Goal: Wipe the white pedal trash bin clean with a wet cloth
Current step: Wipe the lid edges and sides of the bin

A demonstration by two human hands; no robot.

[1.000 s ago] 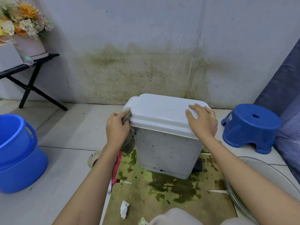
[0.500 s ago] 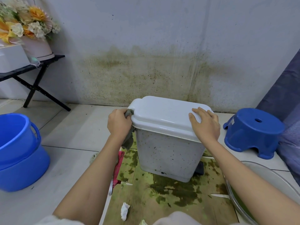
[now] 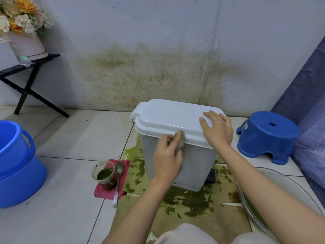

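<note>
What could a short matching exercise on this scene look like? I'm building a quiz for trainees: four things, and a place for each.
Things:
1. cloth
2. right hand
3. spoon
4. blue stool

Places:
A. on the red rag
B. flat on the bin lid
C. right of the bin
D. in the left hand, at the bin's front

Pairs: 1-D, 2-B, 3-A, 4-C

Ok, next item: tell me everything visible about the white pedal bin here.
The white pedal bin stands upright on stained green-brown cardboard near the wall. It looks like plastic: a smooth glossy lid, closed, over a speckled, dirty grey-white body. A black pedal shows at its lower right. The right hand rests flat on the lid; the left hand holds a grey-green cloth against the front, just under the lid rim.
</note>
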